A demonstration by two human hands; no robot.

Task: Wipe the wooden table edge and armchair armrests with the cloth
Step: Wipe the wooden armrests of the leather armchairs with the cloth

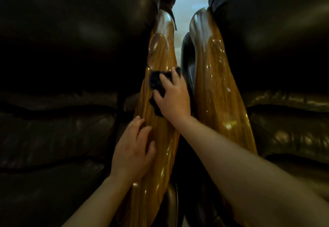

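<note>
Two glossy wooden armrests run side by side away from me, one on each dark leather armchair. My right hand [173, 96] presses a dark cloth [156, 84] flat onto the middle of the left armrest [158, 52]. Part of the cloth is hidden under the palm and fingers. My left hand [132, 148] rests lower on the same armrest, fingers spread on the wood, holding nothing. The right armrest [215, 77] lies untouched just beyond my right wrist, with small pale specks on its shine.
Dark leather seat cushions [58, 130] of the left chair and the right chair [288, 123] flank the armrests. A narrow gap [185, 152] separates the two chairs. Pale floor [190, 0] shows at the far end.
</note>
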